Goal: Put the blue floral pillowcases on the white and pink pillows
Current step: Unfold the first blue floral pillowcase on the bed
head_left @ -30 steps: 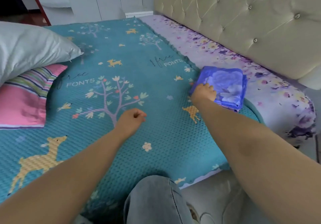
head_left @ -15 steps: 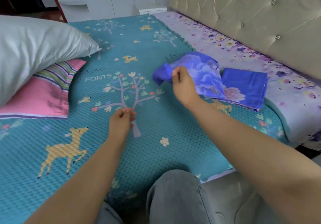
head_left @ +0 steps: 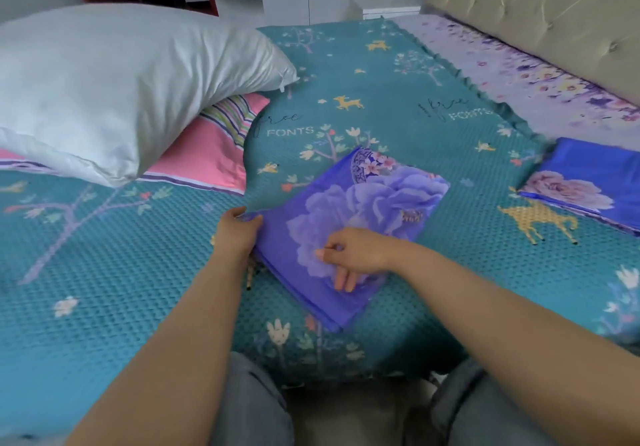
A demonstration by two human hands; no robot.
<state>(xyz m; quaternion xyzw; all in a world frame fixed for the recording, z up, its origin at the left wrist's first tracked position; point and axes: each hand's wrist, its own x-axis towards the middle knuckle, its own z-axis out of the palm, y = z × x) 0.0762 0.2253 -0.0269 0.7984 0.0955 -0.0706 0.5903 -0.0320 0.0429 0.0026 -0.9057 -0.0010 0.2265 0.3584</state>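
One folded blue floral pillowcase [head_left: 367, 217] lies flat on the bed right in front of me. My left hand [head_left: 239, 234] grips its left corner, fingers curled over the edge. My right hand [head_left: 353, 255] rests on its middle, thumb and forefinger pinching the top layer of cloth. A second blue floral pillowcase [head_left: 588, 182] lies folded at the right, apart from both hands. The white pillow [head_left: 121, 82] leans at the left on top of the pink striped pillow [head_left: 207, 147].
A teal bedspread [head_left: 381, 99] with deer and trees covers the bed. A purple floral sheet [head_left: 519, 75] and a padded beige headboard [head_left: 536, 5] run along the right. My knees in grey jeans [head_left: 256, 407] are at the bed's near edge. White cupboards stand behind.
My right hand has brought the top pillowcase from the stack at the right to the middle of the bed and laid it down. My left hand has taken hold of its left corner.
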